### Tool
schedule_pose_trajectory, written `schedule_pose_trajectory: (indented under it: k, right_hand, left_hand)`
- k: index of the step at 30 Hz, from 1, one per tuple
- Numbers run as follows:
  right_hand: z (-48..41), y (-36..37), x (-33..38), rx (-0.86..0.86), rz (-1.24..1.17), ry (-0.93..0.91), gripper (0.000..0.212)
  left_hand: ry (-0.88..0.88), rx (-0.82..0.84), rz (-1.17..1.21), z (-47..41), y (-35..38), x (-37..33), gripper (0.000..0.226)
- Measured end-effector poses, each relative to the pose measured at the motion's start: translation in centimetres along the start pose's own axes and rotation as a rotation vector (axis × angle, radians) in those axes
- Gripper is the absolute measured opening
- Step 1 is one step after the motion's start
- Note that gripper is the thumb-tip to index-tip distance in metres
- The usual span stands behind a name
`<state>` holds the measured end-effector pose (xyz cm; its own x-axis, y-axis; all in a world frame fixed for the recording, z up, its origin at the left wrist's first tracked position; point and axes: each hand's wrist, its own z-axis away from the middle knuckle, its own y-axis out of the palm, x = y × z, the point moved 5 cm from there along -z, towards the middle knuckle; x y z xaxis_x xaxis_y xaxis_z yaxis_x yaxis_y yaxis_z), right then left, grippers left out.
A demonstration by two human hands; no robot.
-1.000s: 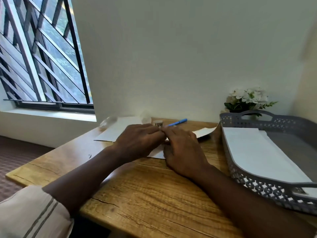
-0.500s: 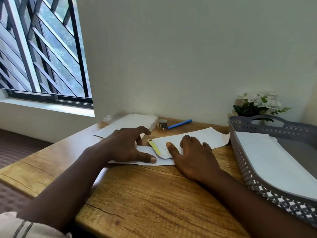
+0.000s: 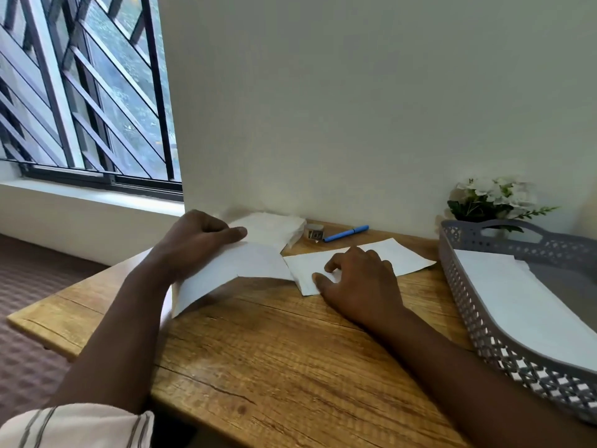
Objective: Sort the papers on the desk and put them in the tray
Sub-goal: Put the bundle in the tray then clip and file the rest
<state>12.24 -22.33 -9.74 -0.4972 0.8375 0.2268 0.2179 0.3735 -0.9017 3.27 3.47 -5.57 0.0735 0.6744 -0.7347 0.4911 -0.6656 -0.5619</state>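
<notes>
Step in hand: sorting, judged mid-task. One sheet is being separated from another.
Left hand (image 3: 197, 244): fingers and thumb pinch the lifted sheet (image 3: 248, 270), which is bowed and raised off the worktop (image 3: 274, 357).
Right hand (image 3: 358, 279): fingers extended, holding nothing, pressing the second sheet (image 3: 400, 257) flat.
Tray (image 3: 465, 305): near, to the right of the right hand. It already holds white paper (image 3: 523, 312).
Next move: probably carry the lifted sheet rightward above the right hand, clear the tray wall, then lay it flat.
Edges: the latticed tray wall stands proud of the worktop. The worktop's left edge lies under the left forearm.
Open room: bare wood nearer the person than both hands. Beyond the hands lie a white stack (image 3: 274, 226) and a blue pen (image 3: 345, 233).
</notes>
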Motion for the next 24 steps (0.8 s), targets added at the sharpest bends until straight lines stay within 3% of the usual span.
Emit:
schedule_pose_trajectory:
  k: [5,9,14,22,24]
  right_hand:
    - [-0.1,0.0,0.6,0.046,0.116,0.048,0.084]
    - [0.0,-0.1,0.3,0.022,-0.007,0.038,0.063]
    - [0.3,-0.8,0.3,-0.081,-0.064,-0.011,0.031]
    - [0.2,-1.1,-0.2,-0.14,-0.119,-0.01,0.024]
    - [0.3,-1.2,-0.4,-0.154,-0.164,0.003,0.021]
  left_hand:
    - [0.036,-0.202,0.34,0.2,-1.7,-0.3,0.039]
    - [-0.031,-0.029,0.349,-0.2,1.2,-0.5,0.04]
    - [-0.141,0.258,0.028,-0.4,5.2,0.9,0.034]
    - [-0.281,0.342,-0.04,-0.8,5.9,0.9,0.033]
    - [-0.317,0.349,-0.03,-1.0,5.9,0.6,0.05]
